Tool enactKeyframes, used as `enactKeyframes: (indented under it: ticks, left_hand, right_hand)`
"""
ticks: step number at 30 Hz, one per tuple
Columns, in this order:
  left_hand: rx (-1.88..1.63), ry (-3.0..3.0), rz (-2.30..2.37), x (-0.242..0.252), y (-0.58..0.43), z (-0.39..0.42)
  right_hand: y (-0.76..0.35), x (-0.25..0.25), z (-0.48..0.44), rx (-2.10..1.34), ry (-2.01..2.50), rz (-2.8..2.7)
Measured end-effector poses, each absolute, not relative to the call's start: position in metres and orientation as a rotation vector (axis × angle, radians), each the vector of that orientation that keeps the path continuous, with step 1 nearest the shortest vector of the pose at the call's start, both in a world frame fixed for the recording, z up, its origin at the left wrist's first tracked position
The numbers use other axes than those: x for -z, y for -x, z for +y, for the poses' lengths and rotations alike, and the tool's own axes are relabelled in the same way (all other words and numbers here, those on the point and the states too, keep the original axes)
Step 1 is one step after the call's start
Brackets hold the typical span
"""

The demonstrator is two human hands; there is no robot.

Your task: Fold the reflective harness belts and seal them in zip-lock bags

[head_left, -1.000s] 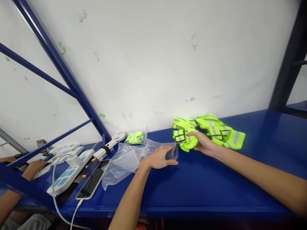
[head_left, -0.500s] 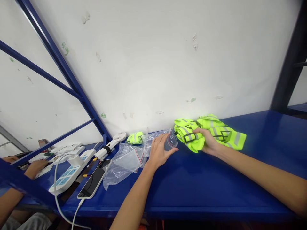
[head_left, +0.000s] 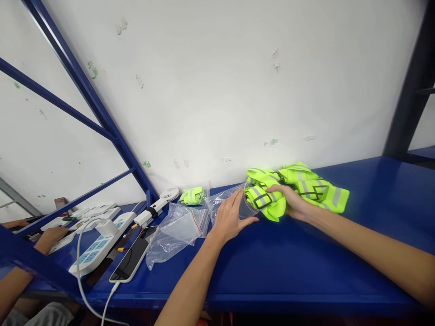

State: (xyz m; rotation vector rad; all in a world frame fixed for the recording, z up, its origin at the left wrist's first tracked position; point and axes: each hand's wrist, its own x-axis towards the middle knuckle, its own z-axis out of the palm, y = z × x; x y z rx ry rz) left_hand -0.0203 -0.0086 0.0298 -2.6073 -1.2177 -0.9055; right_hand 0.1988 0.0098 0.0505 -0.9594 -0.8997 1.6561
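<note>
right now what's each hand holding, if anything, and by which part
Right hand: a yellow bundle, by its right side. Left hand: spread at the mouth of a clear bag; whether it grips cannot be told.

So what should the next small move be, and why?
Perhaps ease the yellow bundle left into the clear bag: the right grip holds the bundle at the bag's mouth, and the left grip is spread there.

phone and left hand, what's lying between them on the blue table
Clear plastic bags, some with red-striped edges, lie between the phone and the left hand, as the head view shows.
</note>
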Motion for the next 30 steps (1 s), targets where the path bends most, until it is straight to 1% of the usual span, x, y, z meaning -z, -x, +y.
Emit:
enactKeyframes:
  ticks: [4, 10, 14, 18, 23, 30]
  left_hand:
    - [0.825, 2.563, -1.194, -0.025, 0.018, -0.007]
    - [0.770, 2.510, -1.039, -0.025, 0.015, -0.007]
    - [0.761, 2.515, -0.981, -0.022, 0.014, -0.005]
    - [0.815, 2.512, -1.031, -0.015, 0.010, -0.003]
    - [0.916, 2.494, -1.106, -0.013, 0.007, -0.004]
    - [1.022, 2.498, -1.159, -0.017, 0.009, -0.007]
  right_hand:
    - [-0.200, -0.048, 0.012, -1.638, 0.970, -0.960]
    - [-0.199, -0.046, 0.014, -1.609, 0.979, -0.967]
    - [-0.198, -0.043, 0.015, -1.731, 0.898, -0.865]
    - [-0.195, -0.036, 0.015, -1.808, 0.844, -0.833]
    - [-0.188, -0.030, 0.011, -1.720, 0.812, -0.805]
    - [-0.188, -0.029, 0.006, -1.611, 0.749, -1.033]
